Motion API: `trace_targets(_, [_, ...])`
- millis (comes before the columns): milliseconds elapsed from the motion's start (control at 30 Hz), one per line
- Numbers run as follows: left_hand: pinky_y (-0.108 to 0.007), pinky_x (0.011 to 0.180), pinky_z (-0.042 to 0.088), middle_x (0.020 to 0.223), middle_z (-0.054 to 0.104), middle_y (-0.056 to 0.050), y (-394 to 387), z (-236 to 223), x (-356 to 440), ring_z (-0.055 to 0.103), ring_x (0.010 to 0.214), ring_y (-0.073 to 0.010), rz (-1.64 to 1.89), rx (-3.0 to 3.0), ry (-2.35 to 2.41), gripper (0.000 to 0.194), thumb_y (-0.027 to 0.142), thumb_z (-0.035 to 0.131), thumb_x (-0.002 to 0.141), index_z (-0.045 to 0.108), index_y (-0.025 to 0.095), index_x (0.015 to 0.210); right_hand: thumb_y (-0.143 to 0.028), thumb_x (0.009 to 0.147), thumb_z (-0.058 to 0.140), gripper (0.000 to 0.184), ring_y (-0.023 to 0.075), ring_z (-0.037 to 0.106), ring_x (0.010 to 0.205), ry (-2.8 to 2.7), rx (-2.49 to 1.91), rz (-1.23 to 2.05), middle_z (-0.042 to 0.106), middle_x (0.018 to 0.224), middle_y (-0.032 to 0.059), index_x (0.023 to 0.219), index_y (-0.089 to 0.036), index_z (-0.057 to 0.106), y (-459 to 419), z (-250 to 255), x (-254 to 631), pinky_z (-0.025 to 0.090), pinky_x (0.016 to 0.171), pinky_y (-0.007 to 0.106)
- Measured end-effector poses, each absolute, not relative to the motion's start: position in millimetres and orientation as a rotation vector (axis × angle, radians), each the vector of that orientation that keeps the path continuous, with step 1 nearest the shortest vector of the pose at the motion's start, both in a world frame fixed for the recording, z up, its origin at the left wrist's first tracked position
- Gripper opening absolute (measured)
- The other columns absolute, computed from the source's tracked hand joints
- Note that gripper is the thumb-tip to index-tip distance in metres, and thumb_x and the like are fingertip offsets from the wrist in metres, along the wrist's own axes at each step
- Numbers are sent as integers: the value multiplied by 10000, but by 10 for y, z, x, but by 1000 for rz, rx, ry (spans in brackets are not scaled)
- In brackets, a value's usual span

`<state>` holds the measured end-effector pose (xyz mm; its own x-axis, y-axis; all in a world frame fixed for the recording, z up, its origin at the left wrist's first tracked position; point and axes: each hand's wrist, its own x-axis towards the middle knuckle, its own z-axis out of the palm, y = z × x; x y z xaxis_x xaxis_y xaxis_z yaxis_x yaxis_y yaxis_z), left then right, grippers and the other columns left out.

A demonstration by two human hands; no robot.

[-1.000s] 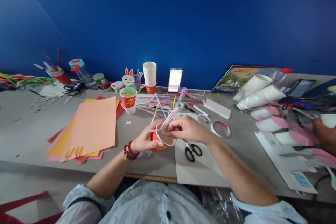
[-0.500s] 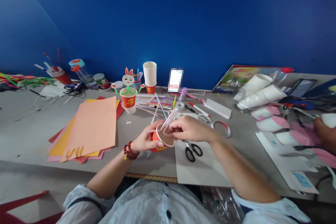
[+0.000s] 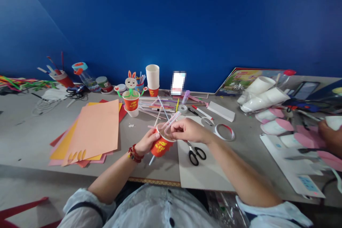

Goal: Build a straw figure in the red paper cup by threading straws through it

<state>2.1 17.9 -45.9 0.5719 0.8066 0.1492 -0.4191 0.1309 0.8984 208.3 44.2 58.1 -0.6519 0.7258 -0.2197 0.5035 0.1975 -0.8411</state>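
And here is the red cup (image 3: 161,146), tipped in front of the body above the tabletop (image 3: 34,139); the left hand (image 3: 146,142) has it, grip closed round the side with the thumb up by the rim, likely so the cup can't swing away while the other hand works; its mouth leans toward the right hand (image 3: 187,130), which seems to give those fingers an easier way in.

Over on that side, the right grip is curled small, fingertips down at the cup's mouth beside the clear, pink-striped straws (image 3: 173,119); the tips are partly hidden, so I can't tell how far closed they are or whether they pinch a straw; the straws lean out over the rim, and a pale straw end (image 3: 152,159) pokes out below the cup.

Just beside the working hand, black-handled scissors (image 3: 197,155) lie with handles toward the body, handy for a quick pick-up; they rest on the white sheet (image 3: 208,174), while the tape roll (image 3: 224,132) lies flat beyond, where it can't roll off; farther back, a rabbit-faced cup (image 3: 131,104) stands upright, facing the person, easy to glance at; coloured paper (image 3: 98,124) is piled to the left, well apart from the hands.
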Motion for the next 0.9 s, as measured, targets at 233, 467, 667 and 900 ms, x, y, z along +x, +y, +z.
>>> trace_targets(233, [-319,544,578,854,739,-144,195,-502,86,710,635,-235,805,819,357,684,705,605,787,655,96,1094,-273,679,600,199,65,378,425,-1953,-1257,1601,466,468,-65,537,-189,489,428,484,1964,256,407,200])
trace_targets(467, [-308,516,568,827,740,-133,200,-495,60,704,612,-227,809,829,373,642,674,620,799,664,99,1081,-258,681,598,182,67,415,423,-1964,-1287,1610,489,473,-57,538,-180,517,443,425,1944,289,407,190])
trace_targets(667, [-315,577,573,862,739,-50,169,-467,28,722,664,-236,877,1012,392,609,595,610,856,586,155,1277,-331,765,645,302,56,376,392,-1975,-1257,1610,450,458,-72,550,-182,494,419,364,2004,259,400,193])
trace_targets(900, [-411,1014,489,1372,566,-144,233,-550,0,595,1197,-298,1157,1218,462,892,763,673,688,506,197,1357,-521,823,710,422,165,597,716,-2123,-996,1043,672,845,36,1081,-193,656,143,339,2028,478,691,281])
